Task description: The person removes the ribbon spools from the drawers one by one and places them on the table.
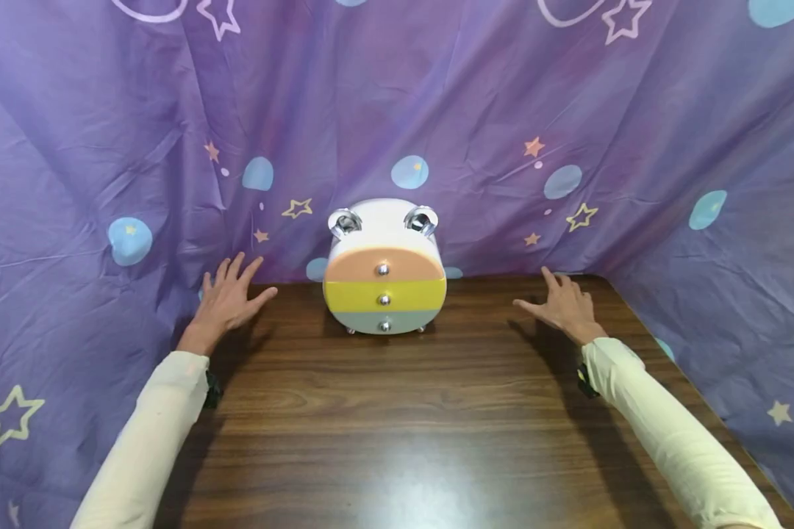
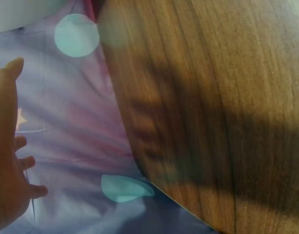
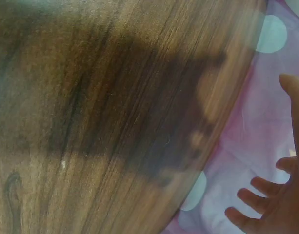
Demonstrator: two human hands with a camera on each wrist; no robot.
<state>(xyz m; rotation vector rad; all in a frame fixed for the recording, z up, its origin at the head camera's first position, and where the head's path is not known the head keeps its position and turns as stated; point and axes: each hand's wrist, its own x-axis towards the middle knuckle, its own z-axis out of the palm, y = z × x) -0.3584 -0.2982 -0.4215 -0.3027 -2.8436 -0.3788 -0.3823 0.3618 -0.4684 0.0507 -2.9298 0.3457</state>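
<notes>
A small round white cabinet (image 1: 384, 268) stands at the back of the dark wooden table (image 1: 397, 426). It has three drawers, orange, yellow and pale green, each with a silver knob, and two shiny ear-like knobs on top. My left hand (image 1: 228, 297) hovers spread open to the cabinet's left, at the table's far left corner. My right hand (image 1: 562, 303) is spread open to the cabinet's right, palm down above the table. Neither hand holds anything. In the wrist views the left hand (image 2: 8, 161) and right hand (image 3: 281, 195) show straight fingers over cloth and wood.
A purple cloth (image 1: 397, 125) printed with stars and blue dots hangs behind and drapes down both sides of the table. The table's right edge (image 1: 675, 367) runs diagonally toward me. Bare wood lies between my arms.
</notes>
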